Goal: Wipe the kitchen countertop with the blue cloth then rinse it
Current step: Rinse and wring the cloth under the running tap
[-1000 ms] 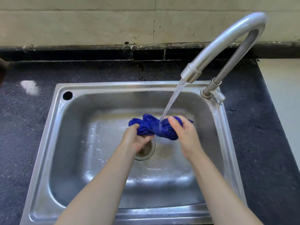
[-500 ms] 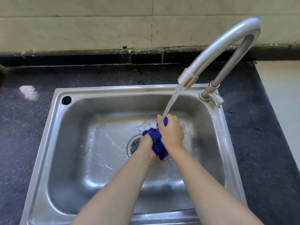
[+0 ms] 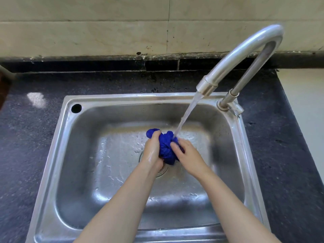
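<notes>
From the head view, both hands hold the bunched blue cloth (image 3: pixel 166 148) over the drain (image 3: pixel 162 170) in the middle of the steel sink (image 3: pixel 112 98). The left hand (image 3: pixel 152 151) grips its left side, the right hand (image 3: pixel 188 156) curls round its right. Water (image 3: pixel 187 113) from the tap (image 3: pixel 245 51) at the sink's far right corner strikes the cloth's top. Dark worktop (image 3: pixel 31 137) surrounds the sink.

Cloth (image 3: pixel 165 148): deep blue, plain. Sink (image 3: pixel 73 155): brushed silver steel. Faucet (image 3: pixel 245 55): matte silver. Surface (image 3: pixel 26 137): dark grey-black, fine speckle. Wall tiles (image 3: pixel 87 35): cream, faint marbling, dark specks.
</notes>
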A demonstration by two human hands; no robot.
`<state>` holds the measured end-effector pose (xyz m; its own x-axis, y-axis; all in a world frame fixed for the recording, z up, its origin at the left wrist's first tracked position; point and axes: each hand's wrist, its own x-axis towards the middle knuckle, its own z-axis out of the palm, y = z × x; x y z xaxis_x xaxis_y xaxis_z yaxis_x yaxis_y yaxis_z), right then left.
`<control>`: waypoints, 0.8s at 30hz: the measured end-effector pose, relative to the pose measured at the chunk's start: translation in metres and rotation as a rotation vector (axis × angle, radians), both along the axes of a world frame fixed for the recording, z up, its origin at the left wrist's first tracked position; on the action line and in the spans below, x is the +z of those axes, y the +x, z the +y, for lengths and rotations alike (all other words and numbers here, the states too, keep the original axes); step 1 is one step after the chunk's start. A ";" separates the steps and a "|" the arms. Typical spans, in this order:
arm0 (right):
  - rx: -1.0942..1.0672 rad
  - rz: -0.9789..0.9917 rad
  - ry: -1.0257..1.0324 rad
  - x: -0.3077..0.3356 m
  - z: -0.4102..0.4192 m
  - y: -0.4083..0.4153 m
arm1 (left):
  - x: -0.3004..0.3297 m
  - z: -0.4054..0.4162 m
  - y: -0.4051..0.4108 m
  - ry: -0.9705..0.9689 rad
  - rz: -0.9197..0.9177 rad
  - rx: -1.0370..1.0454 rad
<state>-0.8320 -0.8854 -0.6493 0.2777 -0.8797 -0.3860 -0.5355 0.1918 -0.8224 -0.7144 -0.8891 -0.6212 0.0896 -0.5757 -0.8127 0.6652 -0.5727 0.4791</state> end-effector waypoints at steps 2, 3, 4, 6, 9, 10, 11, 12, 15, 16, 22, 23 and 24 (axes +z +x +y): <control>0.017 -0.054 0.092 -0.007 0.009 -0.015 | 0.008 0.000 0.007 -0.023 -0.017 0.052; -0.028 -0.077 0.111 -0.008 0.008 -0.024 | 0.011 0.001 0.013 -0.042 -0.014 0.064; -0.093 -0.112 0.121 -0.007 0.004 -0.031 | 0.013 0.001 0.019 -0.062 -0.047 0.068; -0.256 -0.251 0.151 0.004 -0.010 -0.039 | 0.018 0.007 0.035 -0.093 -0.231 0.010; -0.341 -0.441 0.199 0.035 -0.030 -0.038 | 0.014 0.024 0.059 -0.055 -0.526 -0.221; -0.277 -0.448 0.196 0.047 -0.034 -0.035 | 0.013 0.029 0.065 -0.039 -0.542 -0.322; -0.170 -0.407 0.174 0.057 -0.037 -0.032 | 0.010 0.033 0.070 -0.016 -0.554 -0.425; -0.051 -0.358 0.146 0.066 -0.040 -0.028 | 0.007 0.037 0.073 0.011 -0.606 -0.536; 0.255 -0.226 0.130 0.087 -0.046 -0.015 | 0.008 0.037 0.071 -0.137 -1.011 -0.883; 0.343 -0.178 0.124 0.093 -0.048 -0.010 | 0.018 0.033 0.064 -0.340 -1.052 -0.968; 0.365 -0.175 0.165 0.099 -0.065 -0.028 | 0.049 -0.005 0.049 -0.625 -0.805 -1.043; 0.369 -0.146 0.193 0.094 -0.066 -0.035 | 0.051 -0.007 0.051 -0.614 -0.770 -1.034; 0.393 -0.107 0.243 0.087 -0.067 -0.042 | 0.055 -0.007 0.052 -0.614 -0.706 -1.022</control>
